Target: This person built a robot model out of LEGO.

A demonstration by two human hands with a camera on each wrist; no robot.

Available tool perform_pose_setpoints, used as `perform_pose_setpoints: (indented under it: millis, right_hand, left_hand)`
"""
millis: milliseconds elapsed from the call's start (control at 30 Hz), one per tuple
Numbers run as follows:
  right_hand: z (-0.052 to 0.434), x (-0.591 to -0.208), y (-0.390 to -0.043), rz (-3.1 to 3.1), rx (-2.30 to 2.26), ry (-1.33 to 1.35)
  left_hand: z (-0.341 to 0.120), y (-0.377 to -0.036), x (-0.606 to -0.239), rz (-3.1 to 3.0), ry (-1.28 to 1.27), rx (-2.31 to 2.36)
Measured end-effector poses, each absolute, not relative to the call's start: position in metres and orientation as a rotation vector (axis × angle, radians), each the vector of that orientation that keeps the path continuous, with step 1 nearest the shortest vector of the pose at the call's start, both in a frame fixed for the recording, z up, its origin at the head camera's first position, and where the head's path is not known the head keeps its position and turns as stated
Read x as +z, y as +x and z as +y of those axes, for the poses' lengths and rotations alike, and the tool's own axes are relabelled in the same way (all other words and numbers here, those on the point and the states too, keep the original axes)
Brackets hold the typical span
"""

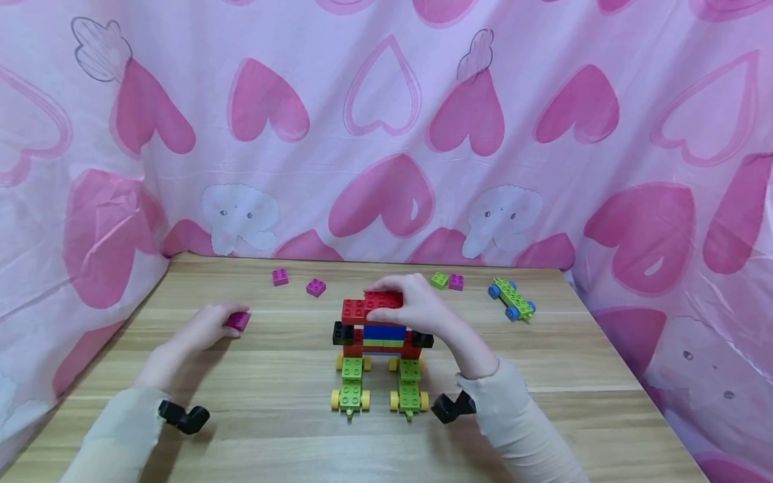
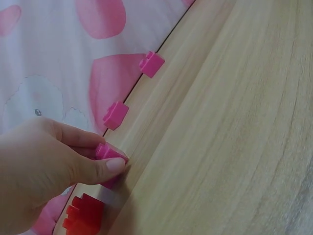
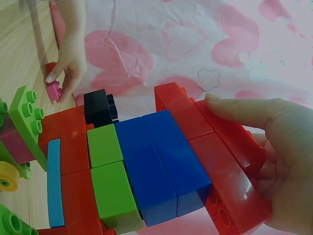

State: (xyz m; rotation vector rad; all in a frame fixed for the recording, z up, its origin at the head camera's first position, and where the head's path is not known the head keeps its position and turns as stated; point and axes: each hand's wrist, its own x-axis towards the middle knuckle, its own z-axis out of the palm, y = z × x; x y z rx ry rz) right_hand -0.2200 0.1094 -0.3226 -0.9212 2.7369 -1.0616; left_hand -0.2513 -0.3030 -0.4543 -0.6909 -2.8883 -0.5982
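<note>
My left hand (image 1: 205,326) pinches a magenta brick (image 1: 238,321) between thumb and fingers, low over the left of the table. Beside that hand in the left wrist view is a red brick (image 2: 84,215), hidden from the head view. At the middle stands a tall brick build with red, blue and lime layers and black bricks (image 1: 343,333) at its sides. Its feet are two lime wheeled bases (image 1: 350,396) with yellow wheels. Across its top lies a red layer (image 1: 353,310). My right hand (image 1: 425,310) grips the red brick (image 3: 230,139) uppermost on it, thumb on the near side.
Two magenta bricks (image 1: 280,277) (image 1: 316,288) lie toward the back left. Behind the build to the right are a lime brick (image 1: 439,280) and another magenta brick (image 1: 456,282). A lime car base (image 1: 512,299) with blue wheels stands farther right. A heart-patterned curtain (image 1: 386,134) borders the table.
</note>
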Motion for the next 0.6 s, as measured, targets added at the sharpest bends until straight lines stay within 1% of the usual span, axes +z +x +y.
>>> perform_pose_setpoints:
  millis: [600]
  right_hand:
    - [0.1087, -0.3221, -0.2191, 2.738, -1.090, -0.934]
  left_hand:
    - [-0.2995, -0.2533, -0.4558, -2.894, -0.623, -0.585]
